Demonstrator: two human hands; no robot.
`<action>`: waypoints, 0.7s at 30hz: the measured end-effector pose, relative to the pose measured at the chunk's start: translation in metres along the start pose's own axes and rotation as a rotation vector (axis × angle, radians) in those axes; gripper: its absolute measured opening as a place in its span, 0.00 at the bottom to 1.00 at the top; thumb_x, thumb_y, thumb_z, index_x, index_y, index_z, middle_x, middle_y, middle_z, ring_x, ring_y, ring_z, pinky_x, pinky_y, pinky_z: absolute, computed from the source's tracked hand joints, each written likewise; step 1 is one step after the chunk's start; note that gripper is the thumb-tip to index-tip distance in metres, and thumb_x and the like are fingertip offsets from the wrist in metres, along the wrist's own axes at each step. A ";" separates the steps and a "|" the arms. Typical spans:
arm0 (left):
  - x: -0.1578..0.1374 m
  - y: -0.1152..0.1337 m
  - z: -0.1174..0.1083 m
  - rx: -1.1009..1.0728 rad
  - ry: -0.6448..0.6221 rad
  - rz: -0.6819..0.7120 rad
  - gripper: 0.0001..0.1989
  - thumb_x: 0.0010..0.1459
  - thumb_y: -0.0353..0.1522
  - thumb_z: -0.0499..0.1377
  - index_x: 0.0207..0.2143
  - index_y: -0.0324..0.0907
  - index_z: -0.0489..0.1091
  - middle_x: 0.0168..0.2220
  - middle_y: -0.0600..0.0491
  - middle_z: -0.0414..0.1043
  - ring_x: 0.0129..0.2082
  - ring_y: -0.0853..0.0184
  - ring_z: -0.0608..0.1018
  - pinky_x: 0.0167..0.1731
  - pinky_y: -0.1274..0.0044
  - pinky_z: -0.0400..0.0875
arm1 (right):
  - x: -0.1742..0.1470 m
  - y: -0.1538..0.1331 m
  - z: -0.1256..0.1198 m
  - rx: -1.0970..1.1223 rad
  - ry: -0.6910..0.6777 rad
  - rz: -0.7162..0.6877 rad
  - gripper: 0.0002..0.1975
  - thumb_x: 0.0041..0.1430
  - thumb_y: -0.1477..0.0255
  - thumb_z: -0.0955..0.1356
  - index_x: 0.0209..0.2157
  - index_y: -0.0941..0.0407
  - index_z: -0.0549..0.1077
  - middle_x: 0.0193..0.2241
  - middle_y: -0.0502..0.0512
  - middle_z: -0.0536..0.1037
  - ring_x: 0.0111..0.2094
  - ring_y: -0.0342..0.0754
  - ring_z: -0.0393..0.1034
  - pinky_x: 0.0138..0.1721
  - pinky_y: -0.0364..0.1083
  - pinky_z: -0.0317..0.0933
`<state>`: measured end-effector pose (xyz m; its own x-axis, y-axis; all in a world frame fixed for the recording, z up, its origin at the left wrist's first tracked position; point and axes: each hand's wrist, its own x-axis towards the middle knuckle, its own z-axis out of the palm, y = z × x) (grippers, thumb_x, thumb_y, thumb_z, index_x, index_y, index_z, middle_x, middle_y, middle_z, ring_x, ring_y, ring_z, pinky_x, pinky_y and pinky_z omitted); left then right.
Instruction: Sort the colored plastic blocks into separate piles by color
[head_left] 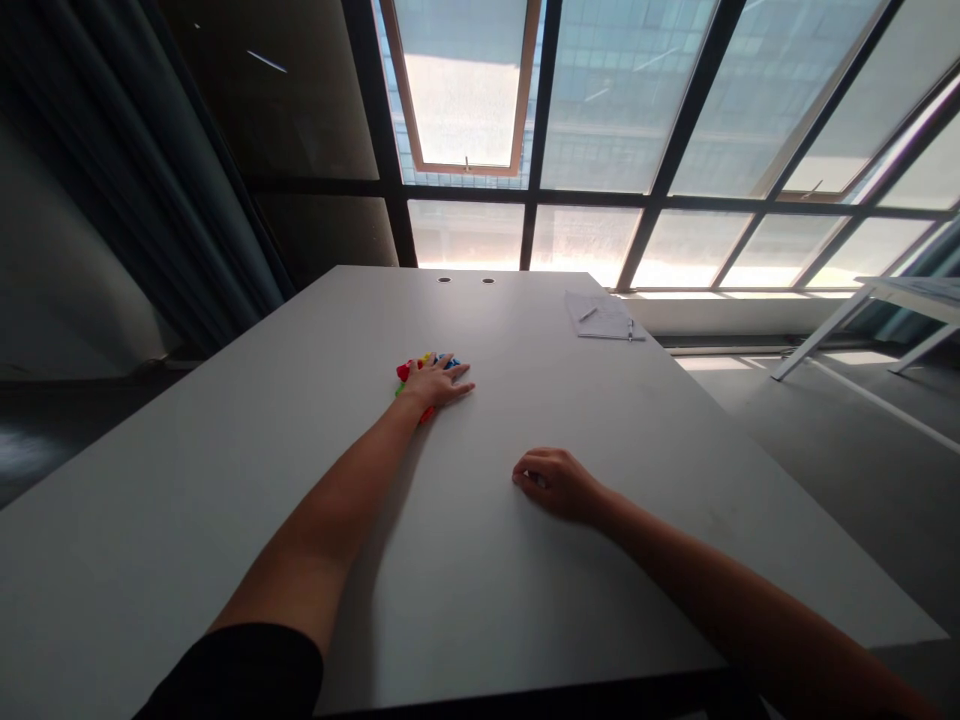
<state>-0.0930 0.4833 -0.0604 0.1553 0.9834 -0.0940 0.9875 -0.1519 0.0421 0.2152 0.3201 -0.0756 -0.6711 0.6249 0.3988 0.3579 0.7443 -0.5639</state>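
Note:
My left hand [435, 382] reaches out over a small cluster of brightly coloured pieces [406, 371], its fingers spread and resting on or just above them. Red, yellow, green and blue show around the hand's edges; the rest is covered by the palm, and their exact kind is too small to make out. Closer to me and to the right, my right hand [553, 484] lies on the white table [480, 580] with its fingers curled in loosely. No object shows in it, only a small light gap between thumb and fingers.
Papers [600, 315] with a pen [589, 314] on top lie near the table's far right edge. Two round holes [444, 280] sit at the far end. Beyond are large windows [600, 110], a dark curtain [142, 160] on the left, and another white table [911, 292] at right.

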 end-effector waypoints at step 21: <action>-0.023 -0.103 -0.003 0.036 0.164 0.210 0.26 0.69 0.49 0.47 0.61 0.56 0.76 0.67 0.56 0.69 0.69 0.62 0.66 0.69 0.71 0.56 | 0.001 -0.001 0.000 -0.003 -0.003 0.008 0.08 0.68 0.74 0.67 0.36 0.56 0.80 0.28 0.52 0.77 0.27 0.42 0.67 0.33 0.41 0.60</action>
<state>-0.1982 0.4767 -0.0597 0.3534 0.9324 0.0760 0.9348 -0.3550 0.0078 0.2140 0.3199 -0.0748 -0.6702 0.6304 0.3917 0.3655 0.7397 -0.5651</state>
